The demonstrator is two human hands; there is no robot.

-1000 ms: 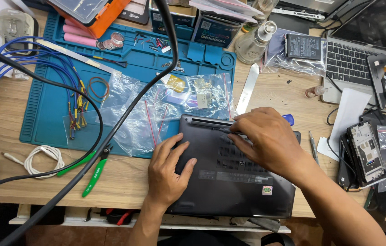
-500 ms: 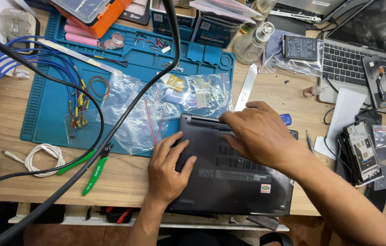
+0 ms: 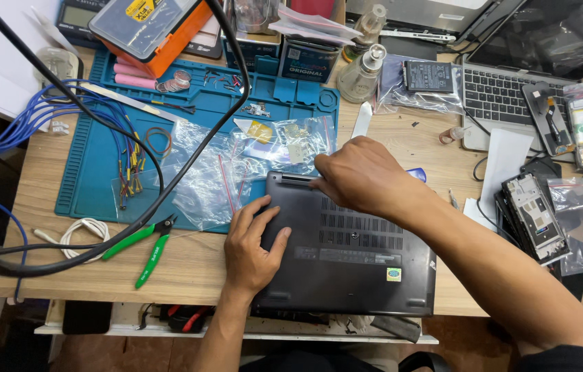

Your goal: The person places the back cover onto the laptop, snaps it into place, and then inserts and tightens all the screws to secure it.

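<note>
A dark grey laptop (image 3: 350, 262) lies bottom-up on the wooden desk, vent slots facing me. My left hand (image 3: 253, 244) rests flat on its near-left corner, fingers spread, pressing it down. My right hand (image 3: 360, 176) curls over the laptop's far edge, fingertips at the hinge side near the rear left corner; whether it pinches a small tool or screw is hidden by the fingers. Clear plastic bags (image 3: 236, 169) with small parts lie just beyond the laptop on a blue work mat (image 3: 99, 176).
Green-handled cutters (image 3: 143, 244) and a white cable coil (image 3: 81, 234) lie at the left. A thick black cable (image 3: 167, 176) loops across the mat. An open silver laptop (image 3: 505, 93), phone parts (image 3: 532, 213) and bagged boards crowd the right. Glass bottles (image 3: 360, 72) stand at the back.
My right hand has slid left along the laptop's far edge toward the rear left corner. My left hand stays pressed on the base.
</note>
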